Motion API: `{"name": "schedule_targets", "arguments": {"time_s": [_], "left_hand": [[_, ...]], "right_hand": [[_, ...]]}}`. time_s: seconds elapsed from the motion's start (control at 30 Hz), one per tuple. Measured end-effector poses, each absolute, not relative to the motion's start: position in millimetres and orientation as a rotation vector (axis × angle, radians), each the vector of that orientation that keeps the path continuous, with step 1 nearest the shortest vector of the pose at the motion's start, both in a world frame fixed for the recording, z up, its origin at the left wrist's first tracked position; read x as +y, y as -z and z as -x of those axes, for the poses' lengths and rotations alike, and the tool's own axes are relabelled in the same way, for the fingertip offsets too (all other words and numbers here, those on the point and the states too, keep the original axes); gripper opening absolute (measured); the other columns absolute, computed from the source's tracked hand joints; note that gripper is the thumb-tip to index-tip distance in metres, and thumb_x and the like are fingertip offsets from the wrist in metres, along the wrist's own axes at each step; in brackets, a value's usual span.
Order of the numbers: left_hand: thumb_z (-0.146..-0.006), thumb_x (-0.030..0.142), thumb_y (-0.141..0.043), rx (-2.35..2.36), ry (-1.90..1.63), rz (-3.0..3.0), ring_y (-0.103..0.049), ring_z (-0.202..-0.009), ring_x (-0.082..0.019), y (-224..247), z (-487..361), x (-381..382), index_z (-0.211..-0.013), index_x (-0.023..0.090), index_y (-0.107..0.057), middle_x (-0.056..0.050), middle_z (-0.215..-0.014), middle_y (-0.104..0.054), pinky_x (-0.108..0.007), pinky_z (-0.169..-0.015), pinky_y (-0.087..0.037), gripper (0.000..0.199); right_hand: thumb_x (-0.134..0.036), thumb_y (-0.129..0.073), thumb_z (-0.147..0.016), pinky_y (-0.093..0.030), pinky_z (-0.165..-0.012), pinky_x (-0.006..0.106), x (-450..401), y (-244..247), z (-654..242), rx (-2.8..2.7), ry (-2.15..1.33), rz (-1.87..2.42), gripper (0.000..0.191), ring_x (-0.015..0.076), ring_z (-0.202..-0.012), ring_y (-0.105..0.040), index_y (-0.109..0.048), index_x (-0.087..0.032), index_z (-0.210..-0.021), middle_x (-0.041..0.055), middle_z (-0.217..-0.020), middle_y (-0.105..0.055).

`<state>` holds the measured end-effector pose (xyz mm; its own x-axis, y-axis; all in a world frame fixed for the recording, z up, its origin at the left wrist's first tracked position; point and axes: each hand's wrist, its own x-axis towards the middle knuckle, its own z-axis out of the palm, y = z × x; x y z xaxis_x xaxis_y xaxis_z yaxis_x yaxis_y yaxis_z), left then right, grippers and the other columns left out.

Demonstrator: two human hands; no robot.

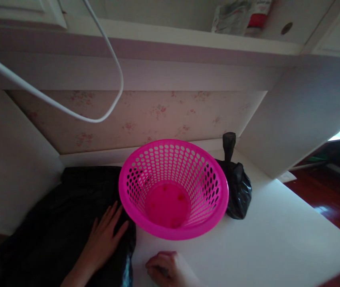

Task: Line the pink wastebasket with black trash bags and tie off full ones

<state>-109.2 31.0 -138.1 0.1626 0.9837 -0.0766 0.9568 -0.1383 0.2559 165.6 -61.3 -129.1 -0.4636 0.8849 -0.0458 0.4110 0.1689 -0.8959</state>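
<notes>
My left hand (105, 237) lies flat on a large black plastic bag (53, 223), fingers spread, its fingertips close to the rim of a pink plastic basket (172, 233). The basket stands upright, with rows of holes in its walls and a few darker spots on its floor. Just in front of the basket, my right hand (170, 268) rests near the white tabletop (236, 255) with its fingers curled in. I see no object in that curled hand. A small knotted black plastic bag (238, 187) sits against the basket's right side.
A white cable (98, 119) hangs in a loop at upper left. Above is a shelf (170, 38) holding a clear plastic package (231, 19) and a red-and-white container (258, 18). Side panels border the desk; flowered wallpaper (161, 113) covers the back. Reddish floor shows at right.
</notes>
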Motion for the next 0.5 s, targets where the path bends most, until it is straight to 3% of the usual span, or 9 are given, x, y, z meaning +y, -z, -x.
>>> {"name": "schedule_targets", "arguments": {"time_s": [0.1,0.2,0.37,0.43,0.5], "left_hand": [[-0.101,0.046,-0.04,1.969,0.159,-2.235,-0.029,-0.158,-0.04,141.1,94.0,19.6,-0.151,0.024,-0.057,-0.015,-0.165,-0.044,-0.077,-0.121,-0.014,0.057],[-0.101,0.036,-0.042,2.041,0.308,-2.305,-0.027,-0.158,-0.042,136.6,102.0,25.6,-0.152,0.028,-0.056,-0.014,-0.166,-0.042,-0.079,-0.118,-0.019,0.054],[-0.098,0.018,-0.043,2.057,0.467,-2.451,-0.027,-0.157,-0.045,137.7,124.7,38.8,-0.145,0.038,-0.062,-0.009,-0.169,-0.039,-0.08,-0.114,-0.025,0.055],[-0.098,0.015,-0.043,2.06,0.476,-2.47,-0.027,-0.157,-0.045,140.1,127.4,39.6,-0.145,0.038,-0.063,-0.009,-0.169,-0.04,-0.08,-0.113,-0.026,0.056],[-0.098,0.015,-0.043,2.073,0.455,-2.473,-0.028,-0.157,-0.045,140.9,126.2,38.8,-0.143,0.037,-0.064,-0.01,-0.168,-0.041,-0.08,-0.114,-0.025,0.055]], "right_hand": [[-0.028,-0.057,-0.089,-0.059,-0.081,0.028,-60.9,131.2,-160.9,-1.978,-1.226,1.229,0.032,0.0229,-0.085,-0.078,-0.084,-0.023,-0.106,0.0072,-0.098,-0.083],[-0.032,-0.059,-0.09,-0.059,-0.088,0.03,-62.8,120.2,-164.1,-1.96,-1.31,1.17,0.031,0.0232,-0.091,-0.078,-0.084,-0.024,-0.107,0.006,-0.102,-0.083],[-0.047,-0.065,-0.097,-0.06,-0.083,0.033,-75.2,62.8,-242.9,-1.74,-1.61,1.105,0.028,0.0225,-0.093,-0.077,-0.084,-0.027,-0.103,0.0067,-0.099,-0.083],[-0.05,-0.066,-0.095,-0.059,-0.062,0.031,-72.4,36.1,-300.4,-1.379,-1.438,1.106,0.03,0.0197,-0.068,-0.074,-0.081,-0.023,-0.094,0.007,-0.079,-0.078],[-0.054,-0.074,-0.086,-0.051,-0.048,0.03,-57.7,13.1,-359.7,-1.024,-0.937,1.136,0.034,0.0188,-0.055,-0.067,-0.078,-0.021,-0.09,0.0063,-0.068,-0.071]]}}
